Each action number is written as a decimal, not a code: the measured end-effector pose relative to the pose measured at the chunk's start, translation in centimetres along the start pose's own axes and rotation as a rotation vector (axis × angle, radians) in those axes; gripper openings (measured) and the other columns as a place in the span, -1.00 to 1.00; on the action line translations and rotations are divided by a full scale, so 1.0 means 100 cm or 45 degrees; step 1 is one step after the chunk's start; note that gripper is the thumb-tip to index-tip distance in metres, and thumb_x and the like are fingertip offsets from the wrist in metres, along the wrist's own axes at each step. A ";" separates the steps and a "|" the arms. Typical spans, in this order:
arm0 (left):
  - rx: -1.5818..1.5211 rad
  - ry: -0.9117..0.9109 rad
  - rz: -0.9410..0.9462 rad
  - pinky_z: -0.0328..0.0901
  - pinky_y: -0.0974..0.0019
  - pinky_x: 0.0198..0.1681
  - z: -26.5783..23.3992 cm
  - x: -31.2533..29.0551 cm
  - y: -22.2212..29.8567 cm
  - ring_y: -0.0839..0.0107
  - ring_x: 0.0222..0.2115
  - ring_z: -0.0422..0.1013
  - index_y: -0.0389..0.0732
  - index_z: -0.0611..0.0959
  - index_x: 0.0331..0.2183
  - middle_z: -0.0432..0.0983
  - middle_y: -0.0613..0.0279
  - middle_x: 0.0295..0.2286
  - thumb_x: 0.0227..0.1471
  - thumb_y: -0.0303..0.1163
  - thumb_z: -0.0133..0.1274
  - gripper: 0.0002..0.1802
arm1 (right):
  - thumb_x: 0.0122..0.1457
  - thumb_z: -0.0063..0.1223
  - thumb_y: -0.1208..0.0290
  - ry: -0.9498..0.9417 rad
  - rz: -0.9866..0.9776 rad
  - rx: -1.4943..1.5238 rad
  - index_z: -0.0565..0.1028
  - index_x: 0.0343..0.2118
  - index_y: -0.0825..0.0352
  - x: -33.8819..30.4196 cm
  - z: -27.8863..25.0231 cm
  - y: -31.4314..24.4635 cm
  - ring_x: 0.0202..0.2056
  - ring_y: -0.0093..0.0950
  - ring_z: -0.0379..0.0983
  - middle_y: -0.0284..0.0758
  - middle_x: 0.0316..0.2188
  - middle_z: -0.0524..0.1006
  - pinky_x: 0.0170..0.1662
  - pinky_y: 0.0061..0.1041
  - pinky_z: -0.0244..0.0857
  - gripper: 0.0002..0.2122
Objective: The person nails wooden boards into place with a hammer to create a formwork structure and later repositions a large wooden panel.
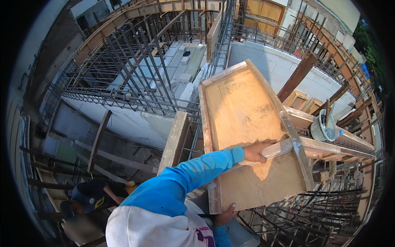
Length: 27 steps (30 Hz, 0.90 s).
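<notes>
A wooden formwork panel, plywood framed with battens, stands tilted in front of me. Reaching across from the left in a blue sleeve, my left hand is closed over the middle crosspiece, thumb on the near side. Low on the panel, my right hand grips the bottom batten, with its thumb showing and the other fingers hidden behind the wood. A thick timber rises just left of the panel.
Steel reinforcing bars and pale block walls stand ahead. At right, a bucket holding a plastic bottle sits by timber beams. Below left is a person in dark clothing. Rebar grids spread at lower right.
</notes>
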<state>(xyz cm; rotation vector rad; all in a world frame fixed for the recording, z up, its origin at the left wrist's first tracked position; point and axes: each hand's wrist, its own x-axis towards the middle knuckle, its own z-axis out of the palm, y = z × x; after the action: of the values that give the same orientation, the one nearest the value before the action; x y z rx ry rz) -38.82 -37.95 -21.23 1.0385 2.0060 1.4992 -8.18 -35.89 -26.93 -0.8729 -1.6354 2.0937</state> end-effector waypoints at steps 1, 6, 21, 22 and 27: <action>0.059 -0.069 -0.075 -0.45 -0.14 0.28 0.016 0.005 -0.017 0.07 0.29 -0.30 -0.19 0.07 0.23 -0.09 -0.01 0.25 -0.23 -0.28 0.12 -0.01 | 0.28 -0.21 0.13 0.038 0.023 -0.040 0.22 0.06 0.55 -0.009 -0.005 0.008 -0.06 -0.27 0.32 0.00 -0.02 0.33 0.01 -0.31 0.20 -0.49; 0.300 -0.342 -0.385 0.23 0.15 0.06 0.052 0.019 -0.094 -0.02 -0.01 0.33 -0.22 0.31 0.10 0.38 -0.15 -0.03 -0.26 -0.33 0.15 -0.20 | 0.33 -0.31 0.17 -0.424 0.363 -0.269 0.38 -0.11 0.55 -0.006 0.008 0.038 -0.21 -0.39 0.41 -0.16 -0.15 0.47 -0.11 -0.41 0.27 -0.56; 0.628 -0.207 -0.549 0.32 0.18 -0.06 -0.071 0.003 -0.110 0.11 -0.15 0.45 -0.16 0.45 0.01 0.52 -0.03 -0.19 -0.24 -0.38 0.18 -0.34 | 0.24 -0.08 0.07 -1.332 1.013 -0.216 0.38 -0.07 0.37 0.067 0.089 0.037 -0.31 -0.45 0.53 -0.20 -0.29 0.56 -0.40 -0.48 0.44 -0.59; 0.678 -0.229 -0.586 0.32 0.18 -0.07 -0.084 -0.004 -0.114 0.12 -0.16 0.46 -0.16 0.45 0.01 0.52 -0.02 -0.19 -0.24 -0.40 0.18 -0.34 | 0.24 -0.08 0.08 -1.310 0.908 -0.259 0.39 -0.09 0.35 0.070 0.090 0.035 -0.33 -0.47 0.53 -0.21 -0.29 0.56 -0.41 -0.51 0.42 -0.61; 0.640 -0.034 -0.607 0.33 0.19 -0.10 -0.097 -0.055 -0.136 0.07 -0.17 0.45 -0.14 0.49 -0.04 0.54 -0.05 -0.23 -0.21 -0.39 0.20 -0.42 | 0.28 -0.11 0.17 -1.032 0.766 -0.149 0.40 -0.13 0.34 0.078 0.030 0.021 -0.35 -0.47 0.53 -0.22 -0.31 0.56 -0.40 -0.54 0.42 -0.69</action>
<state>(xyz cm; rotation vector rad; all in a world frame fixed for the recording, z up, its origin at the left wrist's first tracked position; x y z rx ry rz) -46.53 -50.06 -31.41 0.6633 2.4504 0.7518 -15.79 -33.94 -30.53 -0.6224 -2.0616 3.0793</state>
